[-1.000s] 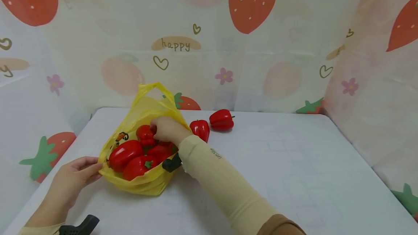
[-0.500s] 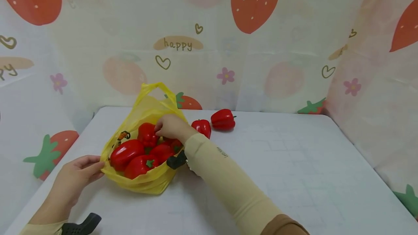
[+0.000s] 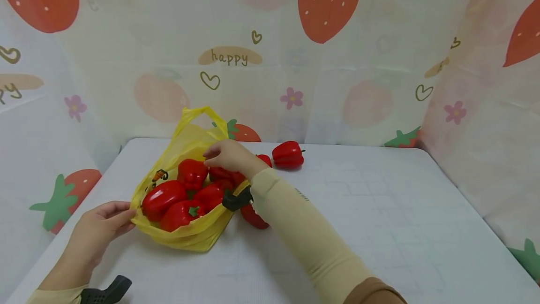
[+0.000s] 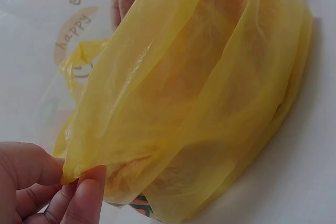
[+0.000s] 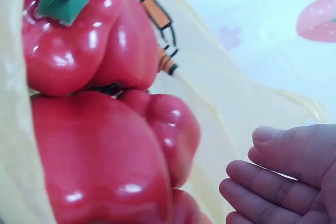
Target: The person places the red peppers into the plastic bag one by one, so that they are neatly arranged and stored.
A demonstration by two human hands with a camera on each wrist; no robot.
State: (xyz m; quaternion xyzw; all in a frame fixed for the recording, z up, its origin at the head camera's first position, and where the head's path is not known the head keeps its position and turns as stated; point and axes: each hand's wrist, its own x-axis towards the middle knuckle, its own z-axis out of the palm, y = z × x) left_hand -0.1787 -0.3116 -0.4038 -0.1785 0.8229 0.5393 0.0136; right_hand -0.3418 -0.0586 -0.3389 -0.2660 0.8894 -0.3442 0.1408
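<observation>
A yellow plastic bag (image 3: 185, 240) stands on the table with its mouth spread, holding several red bell peppers (image 3: 163, 198). My left hand (image 3: 99, 229) pinches the left edge of the bag's mouth between thumb and fingers; the left wrist view shows the gathered plastic (image 4: 76, 169) there. Over the bag's right rim hovers my right hand (image 3: 234, 156). In the right wrist view that hand (image 5: 283, 177) has loosely extended fingers and holds nothing, apart from the peppers (image 5: 100, 156). Part of the bag's contents is hidden under my right hand and wrist.
Outside the bag, a red bell pepper (image 3: 288, 155) lies at the back of the table (image 3: 379, 219). Another red pepper (image 3: 265, 159) is partly hidden behind my right wrist. A third red one (image 3: 254, 217) shows beside the bag, under my sleeve. A strawberry-print curtain (image 3: 329, 83) hangs behind.
My right hand has let go of a pepper in the bag and drawn back up and to the right, uncovering more peppers. The left hand keeps its pinch on the bag's edge.
</observation>
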